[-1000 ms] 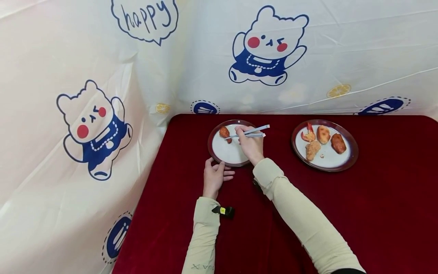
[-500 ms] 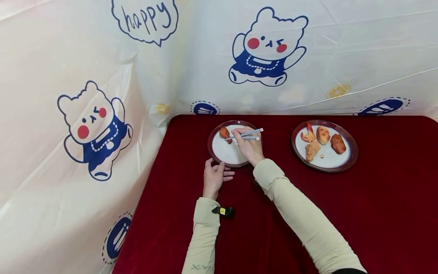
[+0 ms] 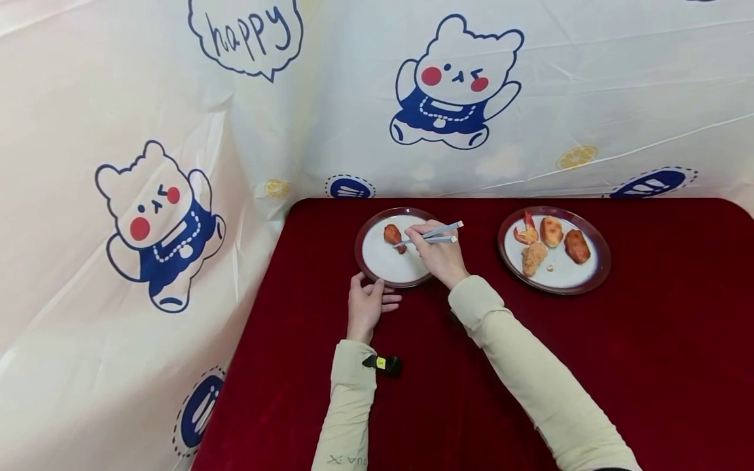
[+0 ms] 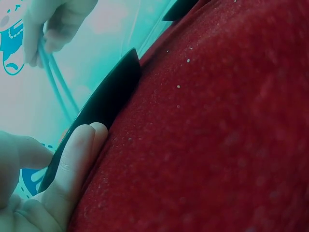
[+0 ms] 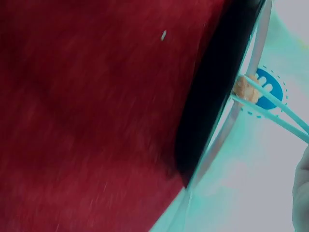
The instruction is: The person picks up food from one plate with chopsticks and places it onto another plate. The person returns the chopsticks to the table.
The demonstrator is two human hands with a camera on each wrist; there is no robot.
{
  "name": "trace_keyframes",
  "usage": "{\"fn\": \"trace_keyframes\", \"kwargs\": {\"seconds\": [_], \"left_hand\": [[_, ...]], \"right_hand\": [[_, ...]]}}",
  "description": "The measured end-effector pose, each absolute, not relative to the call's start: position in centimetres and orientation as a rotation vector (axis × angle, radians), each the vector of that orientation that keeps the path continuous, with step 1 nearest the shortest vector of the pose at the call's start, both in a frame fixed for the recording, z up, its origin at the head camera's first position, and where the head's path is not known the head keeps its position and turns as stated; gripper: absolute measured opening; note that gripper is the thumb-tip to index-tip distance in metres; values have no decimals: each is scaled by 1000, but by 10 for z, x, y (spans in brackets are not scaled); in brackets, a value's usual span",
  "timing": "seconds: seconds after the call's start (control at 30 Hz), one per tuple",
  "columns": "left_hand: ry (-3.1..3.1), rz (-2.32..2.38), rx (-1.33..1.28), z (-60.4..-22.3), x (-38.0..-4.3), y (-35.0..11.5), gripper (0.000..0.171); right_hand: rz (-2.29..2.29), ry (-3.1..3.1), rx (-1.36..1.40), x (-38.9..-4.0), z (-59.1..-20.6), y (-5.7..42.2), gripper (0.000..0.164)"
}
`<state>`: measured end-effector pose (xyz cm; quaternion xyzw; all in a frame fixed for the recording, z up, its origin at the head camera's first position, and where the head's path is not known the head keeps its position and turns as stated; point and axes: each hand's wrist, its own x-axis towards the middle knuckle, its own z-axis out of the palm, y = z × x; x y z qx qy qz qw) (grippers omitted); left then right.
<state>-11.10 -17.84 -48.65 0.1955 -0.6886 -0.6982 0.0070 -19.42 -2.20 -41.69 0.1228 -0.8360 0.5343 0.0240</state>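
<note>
In the head view, my right hand (image 3: 442, 254) grips a pair of pale blue chopsticks (image 3: 436, 237) over the left plate, a white one with a brown rim (image 3: 360, 261). Their tips are at a small browned chicken drumstick (image 3: 392, 235) on that plate. The right wrist view shows the two chopstick tips on either side of the drumstick (image 5: 245, 89). My left hand (image 3: 364, 306) is at the plate's near edge. The left wrist view shows the left hand (image 4: 53, 179) pinching the dark rim (image 4: 108, 96), with thumb and fingers on opposite sides.
A second brown-rimmed plate (image 3: 603, 268) stands to the right. On it lie a shrimp-like piece (image 3: 526, 230), a golden oval piece (image 3: 552, 231), a glazed brown piece (image 3: 577, 246), a crumbed piece (image 3: 534, 259) and a crumb. A dark red cloth (image 3: 436, 392) covers the table. Printed curtains (image 3: 353, 98) hang behind and left.
The drumstick has shifted right and slightly nearer on the left plate, along with the chopstick tips. My right hand first slid left, then back right. The left hand keeps its place at the rim.
</note>
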Motion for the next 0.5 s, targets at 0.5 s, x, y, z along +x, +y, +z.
{"fn": "trace_keyframes", "kwargs": {"seconds": [0.5], "left_hand": [[-2170,-2178,621,-488,-111,-179,58]], "right_hand": [[1519,-2648,548,-179,-417,46,27]]}}
